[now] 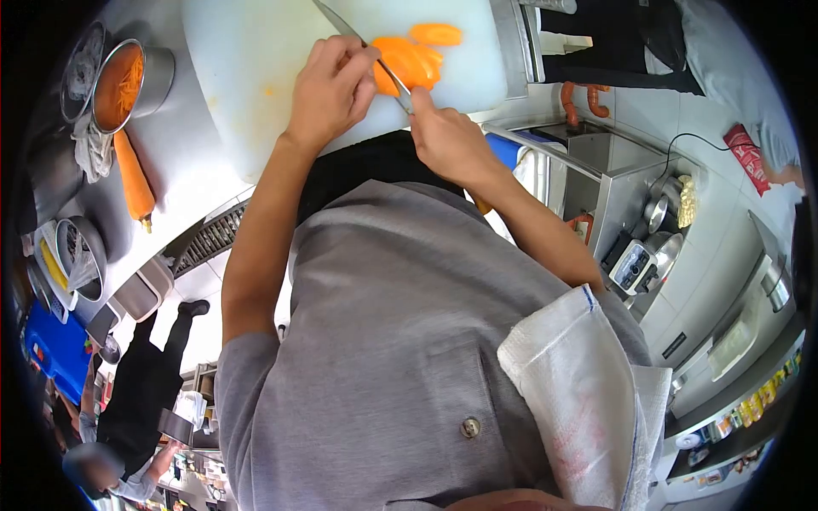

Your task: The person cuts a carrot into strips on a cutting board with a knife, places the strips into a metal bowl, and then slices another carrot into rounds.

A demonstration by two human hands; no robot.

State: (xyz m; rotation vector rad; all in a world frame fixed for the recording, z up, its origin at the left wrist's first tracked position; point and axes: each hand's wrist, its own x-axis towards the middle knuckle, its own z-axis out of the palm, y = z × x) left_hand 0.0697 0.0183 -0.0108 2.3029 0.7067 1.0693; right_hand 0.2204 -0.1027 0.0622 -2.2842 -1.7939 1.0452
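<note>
My right hand (pixel 450 140) is wrapped round the handle of a knife (pixel 341 24). The blade slants up and left across the white cutting board (pixel 243 77). Orange carrot slices (pixel 407 66) overlap in a pile just right of the blade, with a flat carrot piece (pixel 436 34) above them. On the blade's left side is my left hand (pixel 334 92), fingers bent and pressed together, their tips by the blade and the pile's edge. Whatever lies beneath those fingertips is hidden.
Left of the board are a metal pot (pixel 156 81) with orange shreds and a whole carrot (pixel 132 179). A bowl (pixel 83 255) stands lower left. One person (pixel 141 383) is at lower left. Another person's sleeve (pixel 724 51) shows upper right, near a metal sink unit (pixel 613 183).
</note>
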